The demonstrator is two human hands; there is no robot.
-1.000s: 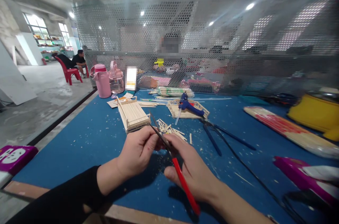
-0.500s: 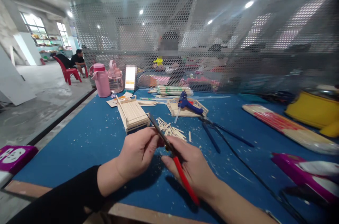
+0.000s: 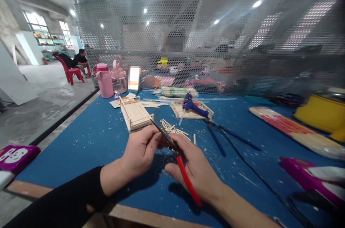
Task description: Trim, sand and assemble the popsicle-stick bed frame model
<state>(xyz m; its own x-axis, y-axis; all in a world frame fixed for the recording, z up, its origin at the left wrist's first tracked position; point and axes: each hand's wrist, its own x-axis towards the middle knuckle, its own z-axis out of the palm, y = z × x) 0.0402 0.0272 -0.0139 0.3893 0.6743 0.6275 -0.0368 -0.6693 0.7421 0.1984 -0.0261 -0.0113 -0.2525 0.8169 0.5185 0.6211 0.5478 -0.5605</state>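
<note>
My right hand point(image 3: 198, 165) is wrapped around red-handled scissors point(image 3: 185, 181), whose metal blades point up and to the left with the tips slightly apart. Close beside the blades, my left hand point(image 3: 141, 149) is closed in a pinch; whatever its fingers hold is hidden. Just beyond my left hand sits a small slatted frame made of wooden sticks point(image 3: 136, 113). Short cut sticks point(image 3: 175, 129) lie in a loose pile behind the blades. A blue glue gun point(image 3: 195, 107) rests on a second stick frame point(image 3: 176, 110), farther back.
Blue-handled pliers point(image 3: 217, 142) and a black cord lie to the right. Farther right are a bag of sticks point(image 3: 291, 129), a yellow container point(image 3: 320, 113) and a purple box point(image 3: 304, 174). A pink jug point(image 3: 105, 82) stands back left, before a perforated metal screen point(image 3: 229, 37).
The scissors' blades have parted slightly at the tips. Both hands stay close together in nearly the same place, and the view has shifted a little.
</note>
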